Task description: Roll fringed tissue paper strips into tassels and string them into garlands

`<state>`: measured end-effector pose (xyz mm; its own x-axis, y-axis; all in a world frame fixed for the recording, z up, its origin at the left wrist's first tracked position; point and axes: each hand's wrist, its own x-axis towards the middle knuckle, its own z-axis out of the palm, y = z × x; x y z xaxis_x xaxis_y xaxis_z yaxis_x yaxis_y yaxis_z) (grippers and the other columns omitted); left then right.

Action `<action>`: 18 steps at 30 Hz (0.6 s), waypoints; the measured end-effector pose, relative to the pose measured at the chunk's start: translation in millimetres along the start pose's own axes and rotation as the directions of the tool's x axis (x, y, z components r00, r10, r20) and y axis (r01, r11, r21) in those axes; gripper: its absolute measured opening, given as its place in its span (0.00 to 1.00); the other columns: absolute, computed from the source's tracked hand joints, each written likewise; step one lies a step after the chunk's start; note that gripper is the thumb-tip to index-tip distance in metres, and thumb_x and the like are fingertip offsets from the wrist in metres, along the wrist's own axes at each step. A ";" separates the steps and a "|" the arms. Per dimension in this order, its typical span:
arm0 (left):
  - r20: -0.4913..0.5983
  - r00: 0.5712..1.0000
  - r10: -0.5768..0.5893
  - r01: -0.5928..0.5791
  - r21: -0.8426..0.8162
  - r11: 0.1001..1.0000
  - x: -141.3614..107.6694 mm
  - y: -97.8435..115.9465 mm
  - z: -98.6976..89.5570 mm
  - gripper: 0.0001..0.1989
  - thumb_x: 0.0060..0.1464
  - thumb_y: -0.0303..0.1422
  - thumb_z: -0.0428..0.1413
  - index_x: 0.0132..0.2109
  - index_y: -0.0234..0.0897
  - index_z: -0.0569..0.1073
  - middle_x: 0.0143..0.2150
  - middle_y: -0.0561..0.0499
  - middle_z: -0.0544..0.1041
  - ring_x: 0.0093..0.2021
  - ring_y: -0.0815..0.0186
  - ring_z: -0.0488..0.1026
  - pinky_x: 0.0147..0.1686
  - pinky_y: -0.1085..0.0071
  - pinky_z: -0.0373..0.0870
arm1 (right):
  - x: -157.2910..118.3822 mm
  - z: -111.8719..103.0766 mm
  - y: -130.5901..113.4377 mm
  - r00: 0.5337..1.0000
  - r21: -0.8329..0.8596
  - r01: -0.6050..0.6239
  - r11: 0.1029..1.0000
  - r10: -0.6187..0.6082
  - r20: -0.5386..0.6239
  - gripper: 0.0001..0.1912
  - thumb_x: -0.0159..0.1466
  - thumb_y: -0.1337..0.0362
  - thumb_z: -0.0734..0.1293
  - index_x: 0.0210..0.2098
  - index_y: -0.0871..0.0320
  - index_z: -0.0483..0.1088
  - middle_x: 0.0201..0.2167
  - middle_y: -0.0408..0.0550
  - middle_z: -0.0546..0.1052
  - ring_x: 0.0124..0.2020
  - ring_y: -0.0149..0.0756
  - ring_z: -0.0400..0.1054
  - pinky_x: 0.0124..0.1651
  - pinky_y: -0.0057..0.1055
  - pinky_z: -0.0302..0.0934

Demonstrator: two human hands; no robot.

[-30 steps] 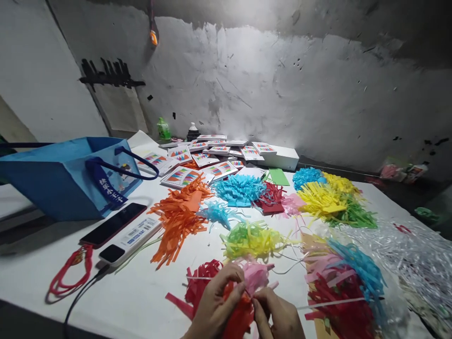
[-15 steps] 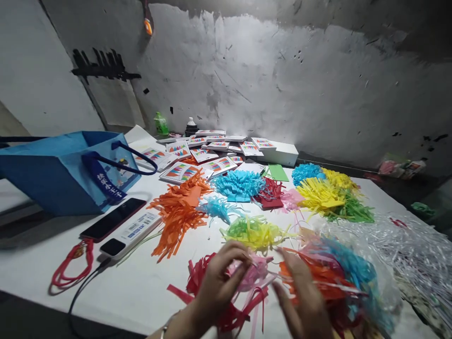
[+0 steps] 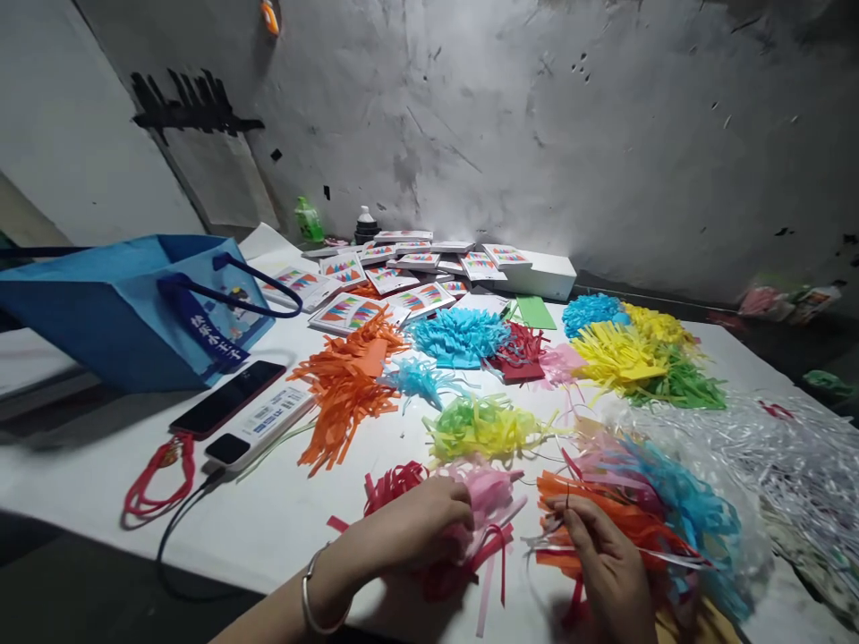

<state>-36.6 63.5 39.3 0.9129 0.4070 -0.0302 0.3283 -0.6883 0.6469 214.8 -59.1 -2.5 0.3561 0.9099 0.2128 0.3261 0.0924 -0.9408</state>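
Observation:
My left hand [image 3: 429, 523], with a silver bangle at the wrist, is closed, its fingers curled down into pink tissue-paper strips [image 3: 493, 487]. Its fingertips are partly hidden among them. Red paper strips [image 3: 395, 487] lie bunched beside and beneath that hand. Thumb and forefinger of my right hand [image 3: 608, 559] pinch a thin pale ribbon [image 3: 547, 534] over an orange paper tassel [image 3: 617, 510]. Blue tissue strips [image 3: 698, 492] spread just right of the orange ones. Ahead of both hands lies a yellow-green tassel [image 3: 483, 429].
More fringed bundles, orange [image 3: 349, 385], blue [image 3: 460, 335] and yellow [image 3: 617, 353], lie farther back. Printed white packets [image 3: 355, 309] are heaped by the wall. At left are a blue bag [image 3: 134, 313], a phone [image 3: 228, 398] and a corded white device [image 3: 259, 425]. Clear plastic strands [image 3: 771, 456] cover the right.
My hands have moved apart from above the pink strips. The left has lowered and curled into them; the right has gone from spread fingers to a pinch over the orange tassel.

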 end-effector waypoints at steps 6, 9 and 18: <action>-0.104 0.995 0.002 -0.001 0.013 1.000 -24.7 -12.5 31.9 0.08 0.56 0.22 0.56 0.40 0.38 0.76 0.42 0.48 0.77 0.41 0.62 0.72 0.39 0.70 0.65 | -11.5 14.9 -3.1 0.996 0.228 -0.057 0.972 0.039 0.084 0.15 0.66 0.54 0.67 0.26 0.55 0.72 0.43 0.52 0.79 0.45 0.43 0.74 0.48 0.33 0.66; -0.153 0.988 -0.035 0.050 0.098 0.994 -27.8 -17.1 49.4 0.07 0.52 0.21 0.57 0.34 0.38 0.74 0.36 0.49 0.76 0.38 0.62 0.70 0.37 0.69 0.63 | -14.6 26.3 6.3 0.989 0.389 -0.078 0.918 0.022 0.147 0.15 0.66 0.54 0.67 0.28 0.56 0.72 0.35 0.48 0.76 0.34 0.35 0.71 0.38 0.29 0.65; -0.576 0.757 -0.308 0.281 -0.139 0.950 -55.9 -26.6 -25.6 0.10 0.63 0.34 0.49 0.39 0.38 0.73 0.35 0.49 0.77 0.35 0.62 0.73 0.37 0.68 0.70 | -13.2 43.9 42.7 0.936 0.516 -0.313 0.797 0.350 0.028 0.16 0.60 0.50 0.73 0.37 0.55 0.72 0.29 0.40 0.69 0.26 0.26 0.60 0.27 0.21 0.57</action>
<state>-102.5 74.4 43.2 0.4505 0.8661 0.2168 0.5342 -0.4560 0.7119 185.5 -49.4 -57.1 0.4231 0.8956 -0.1374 -0.3036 -0.0028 -0.9528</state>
